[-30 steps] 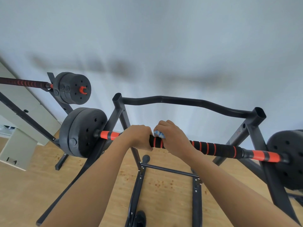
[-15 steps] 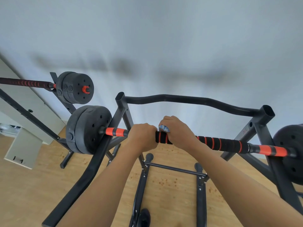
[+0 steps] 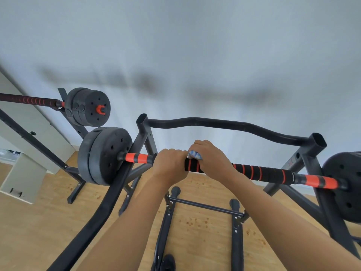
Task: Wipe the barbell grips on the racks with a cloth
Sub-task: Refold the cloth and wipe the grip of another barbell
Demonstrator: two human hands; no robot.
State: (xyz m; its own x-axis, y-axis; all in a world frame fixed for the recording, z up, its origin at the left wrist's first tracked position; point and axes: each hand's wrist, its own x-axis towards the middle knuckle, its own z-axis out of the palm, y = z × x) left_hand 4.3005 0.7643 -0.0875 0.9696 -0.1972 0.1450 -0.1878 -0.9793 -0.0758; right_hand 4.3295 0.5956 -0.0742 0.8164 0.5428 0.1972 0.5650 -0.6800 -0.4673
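Cloth (image 3: 195,155) sits under the right hand (image 3: 214,160), which clasps it around the foam grip (image 3: 259,172) of the racked barbell (image 3: 316,180). The left hand (image 3: 172,163) holds this barbell just beside. Firm twisting strokes rightward should clean best.

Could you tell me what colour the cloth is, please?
The cloth looks blue and white, head view.

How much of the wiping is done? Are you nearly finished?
Not nearly, I think. No part looks cleaner than another, so I can't tell what's done. Right now the right hand presses the cloth on the near barbell's grip, beside the left hand, which holds the same bar. The striped stretch toward the right plate is left, and so is the far barbell.
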